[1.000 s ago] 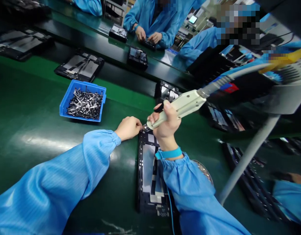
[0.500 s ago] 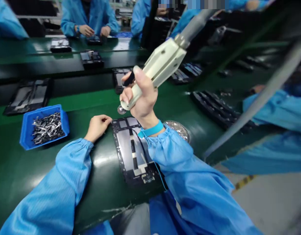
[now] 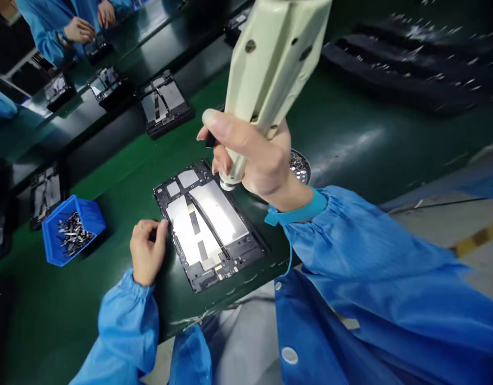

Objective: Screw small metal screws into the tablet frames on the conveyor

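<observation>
My right hand (image 3: 262, 160) is wrapped around a cream-coloured electric screwdriver (image 3: 266, 59), the thumb lying along its body. Its round metal nose (image 3: 227, 185) points down over the upper right part of an opened tablet (image 3: 208, 214). Any bit at the nose is too small to make out. The tablet lies on the green bench with its silver battery plates and dark ribbon cable exposed. Beside its left edge rests my left hand (image 3: 148, 248), fingers curled and thumb tip close to the frame. Whatever those fingers hold, if anything, is hidden.
A blue bin (image 3: 96, 214) of small metal parts stands left of my left hand. Partly behind my right hand is a round dish (image 3: 300, 167) of small parts. Another opened tablet (image 3: 164, 101) lies farther back. Dark strips (image 3: 399, 69) lie at right; a co-worker's hands (image 3: 80, 29) are across the bench.
My view has turned and come closer to the bench. The screwdriver still sits in my right hand, more upright in view. My left hand now lies beside the tablet's left edge rather than its top corner.
</observation>
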